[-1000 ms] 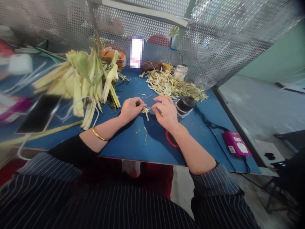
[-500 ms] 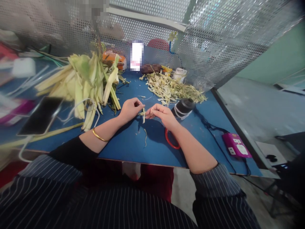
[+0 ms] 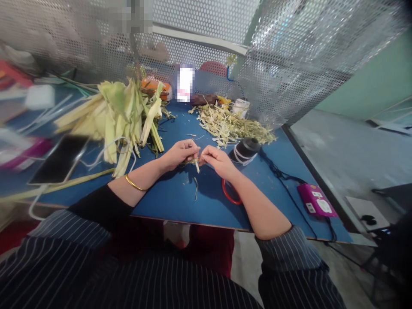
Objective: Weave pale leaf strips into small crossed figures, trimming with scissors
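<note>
**Two hands at a small husk piece**

We see the left hand (image 3: 183, 154) with its thumb and fingers pinched on a small husk piece (image 3: 197, 165), whose pale end hangs below the fingertips. The right hand (image 3: 219, 162) is closed at the fingertips just beside it; we cannot tell whether a fine strand lies between them. The hands probably meet so that one steadies what the other works.

Beyond and left of the left hand, the long husks (image 3: 120, 113) fan out, presumably within reach; beyond both hands lies the heap of scraps (image 3: 230, 122). The black spool (image 3: 247, 149), wound with white cord, lies just beyond the right hand, perhaps for easy access.

The fingers hide the upper part of the piece. The right forearm partly covers the red loop (image 3: 229, 195), so its full form is unclear, and the screen (image 3: 186, 85) beyond the hands is masked.
</note>
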The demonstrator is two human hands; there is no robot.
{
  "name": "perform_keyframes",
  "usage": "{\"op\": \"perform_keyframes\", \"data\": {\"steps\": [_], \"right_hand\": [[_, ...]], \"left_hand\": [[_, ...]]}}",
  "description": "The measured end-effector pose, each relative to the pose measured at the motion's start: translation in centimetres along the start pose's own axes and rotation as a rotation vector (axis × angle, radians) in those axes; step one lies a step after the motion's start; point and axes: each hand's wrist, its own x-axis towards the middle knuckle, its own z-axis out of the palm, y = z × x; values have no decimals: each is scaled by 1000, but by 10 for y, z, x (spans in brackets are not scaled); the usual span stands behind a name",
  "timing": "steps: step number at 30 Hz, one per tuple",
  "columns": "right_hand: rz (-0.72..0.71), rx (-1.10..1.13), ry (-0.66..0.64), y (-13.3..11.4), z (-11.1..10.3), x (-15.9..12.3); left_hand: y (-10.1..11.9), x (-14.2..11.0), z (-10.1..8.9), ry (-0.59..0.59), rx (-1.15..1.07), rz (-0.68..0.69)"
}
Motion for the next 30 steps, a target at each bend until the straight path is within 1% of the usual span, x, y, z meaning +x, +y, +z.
{"op": "perform_keyframes", "data": {"steps": [4, 6, 8, 10, 12, 15, 18, 20, 21, 22, 23, 25, 26, 27, 28, 30], "right_hand": [[-50, -151, -50, -2, 3, -2], [-60, -167, -38, -1, 4, -1], [-39, -97, -9, 0, 5, 0], [-13, 9, 24, 0, 6, 1], [-10, 77, 73, 1, 7, 1], [-9, 86, 118, 2, 10, 1], [42, 127, 62, 3, 12, 0], [69, 175, 15, 2, 13, -1], [70, 190, 17, 1, 13, -1], [65, 199, 43, 0, 13, 0], [57, 204, 90, -2, 11, 0], [37, 211, 220, -3, 8, 1], [26, 219, 279, -4, 7, 1], [12, 230, 323, -4, 5, 1], [-3, 241, 353, -3, 4, 1], [-27, 249, 372, -3, 2, 1]], "left_hand": [[0, 1, 1, 77, 232, -17], [0, 2, 1, 117, 305, -12], [0, 1, 1, 164, 281, -4], [1, 0, 1, 219, 243, 35], [0, 0, 2, 280, 241, 101], [0, -2, 3, 348, 297, 202], [0, -3, 6, 369, 394, 295], [0, -4, 7, 369, 434, 332], [1, -4, 8, 384, 440, 338], [1, -5, 9, 423, 441, 335], [2, -5, 9, 487, 443, 326], [4, -6, 8, 637, 468, 293], [5, -7, 8, 681, 491, 265], [6, -7, 7, 673, 517, 222], [8, -8, 6, 613, 541, 164], [11, -9, 4, 393, 576, 18]]}}
